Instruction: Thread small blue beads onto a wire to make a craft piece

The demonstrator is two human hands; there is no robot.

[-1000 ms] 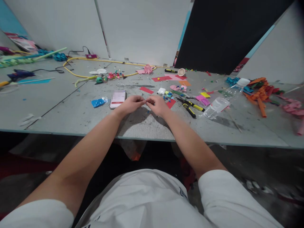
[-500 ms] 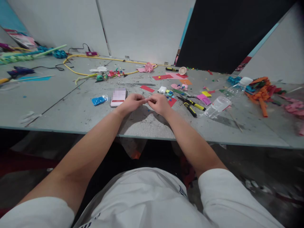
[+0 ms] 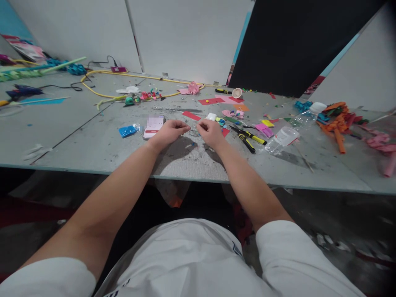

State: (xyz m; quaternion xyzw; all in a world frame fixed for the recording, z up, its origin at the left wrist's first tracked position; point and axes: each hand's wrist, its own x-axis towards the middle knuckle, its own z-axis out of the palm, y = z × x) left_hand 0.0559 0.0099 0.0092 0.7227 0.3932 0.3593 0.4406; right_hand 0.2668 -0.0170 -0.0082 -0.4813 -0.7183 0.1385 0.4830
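My left hand (image 3: 172, 131) is closed in a pinch above the grey table, just right of a phone (image 3: 154, 126). Whatever its fingertips hold, if anything, is too small to make out. Across a small gap, my right hand (image 3: 210, 133) is pinched too, its fingertips pointing at the left ones; its contents are also hidden. Thin wire-like strands (image 3: 194, 133) show on the table between the hands. A red paper strip (image 3: 191, 116) lies just beyond them. Beside my right hand are a white packet (image 3: 211, 116) and yellow-and-black pliers (image 3: 247, 139).
A blue packet (image 3: 127, 131) lies left of the phone. On the right stand a clear plastic bottle (image 3: 282, 139) and orange crepe paper (image 3: 335, 119). A yellow cable (image 3: 123, 73) loops along the back, and a glue gun (image 3: 26, 91) lies far left.
My hands have moved apart from fingertips touching to a small gap. The right hand has shifted slightly right and the strands between them now show.
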